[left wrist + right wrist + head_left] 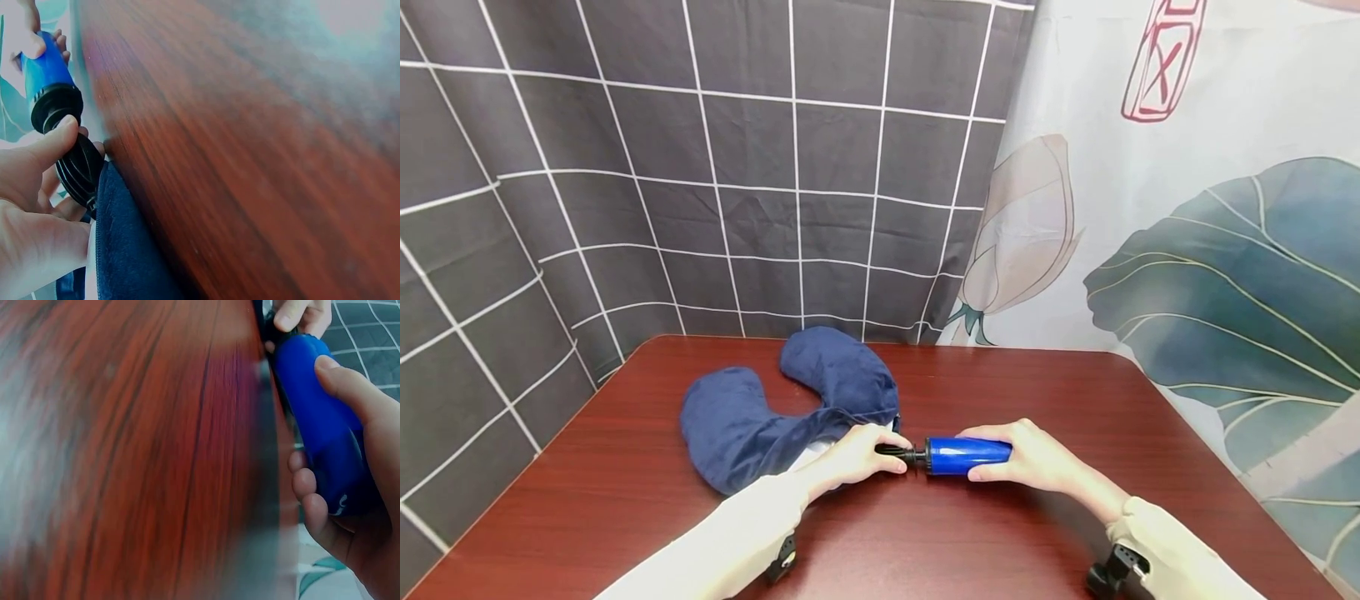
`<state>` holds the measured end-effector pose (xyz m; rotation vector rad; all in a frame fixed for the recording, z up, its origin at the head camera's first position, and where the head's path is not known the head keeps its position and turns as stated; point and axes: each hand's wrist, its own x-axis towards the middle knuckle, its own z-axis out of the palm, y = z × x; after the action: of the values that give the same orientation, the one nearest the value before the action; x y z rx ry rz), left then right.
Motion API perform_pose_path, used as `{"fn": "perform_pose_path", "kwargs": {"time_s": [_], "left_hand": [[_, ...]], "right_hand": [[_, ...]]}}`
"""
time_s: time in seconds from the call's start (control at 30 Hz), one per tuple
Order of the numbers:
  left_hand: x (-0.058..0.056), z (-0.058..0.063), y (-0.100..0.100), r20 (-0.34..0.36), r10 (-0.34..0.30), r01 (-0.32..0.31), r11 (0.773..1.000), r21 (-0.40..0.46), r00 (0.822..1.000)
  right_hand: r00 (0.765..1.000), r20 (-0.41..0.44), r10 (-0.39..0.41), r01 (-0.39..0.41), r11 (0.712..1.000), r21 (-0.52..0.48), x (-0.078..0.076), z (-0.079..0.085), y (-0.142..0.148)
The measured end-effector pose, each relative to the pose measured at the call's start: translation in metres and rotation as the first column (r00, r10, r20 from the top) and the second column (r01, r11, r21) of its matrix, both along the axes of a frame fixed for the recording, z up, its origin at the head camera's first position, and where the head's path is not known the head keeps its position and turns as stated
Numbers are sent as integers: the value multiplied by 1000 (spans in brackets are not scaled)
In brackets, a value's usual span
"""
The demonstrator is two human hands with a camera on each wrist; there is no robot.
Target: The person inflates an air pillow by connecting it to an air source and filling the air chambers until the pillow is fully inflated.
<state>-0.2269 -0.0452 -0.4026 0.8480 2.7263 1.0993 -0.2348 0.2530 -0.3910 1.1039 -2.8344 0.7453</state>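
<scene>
A hand pump with a blue barrel [968,457] is held lengthwise between my two hands, low over the table. My right hand [1033,457] wraps round the barrel, thumb on one side and fingers on the other, as the right wrist view shows. My left hand [859,455] grips the pump's black ridged end [81,167] between thumb and fingers. Beside that hand lies a navy U-shaped neck pillow [730,427], its zipped edge [97,250] parted over a white inside [811,453]. Whether the black end joins the pillow is hidden by my left hand.
The reddish-brown wooden table [1037,542] spreads out on all sides of the pump. Behind it hang a dark grey curtain [745,142] with a white grid and a white curtain [1090,50] painted with a lotus.
</scene>
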Motion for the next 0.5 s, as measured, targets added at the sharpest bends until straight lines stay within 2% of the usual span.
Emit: {"fn": "perform_pose_path", "kwargs": {"time_s": [0.5], "left_hand": [[1, 1, 0, -19, -12, 12, 1000, 3, 1000]], "right_hand": [[998, -66, 13, -13, 1000, -1, 2, 9, 54]]}}
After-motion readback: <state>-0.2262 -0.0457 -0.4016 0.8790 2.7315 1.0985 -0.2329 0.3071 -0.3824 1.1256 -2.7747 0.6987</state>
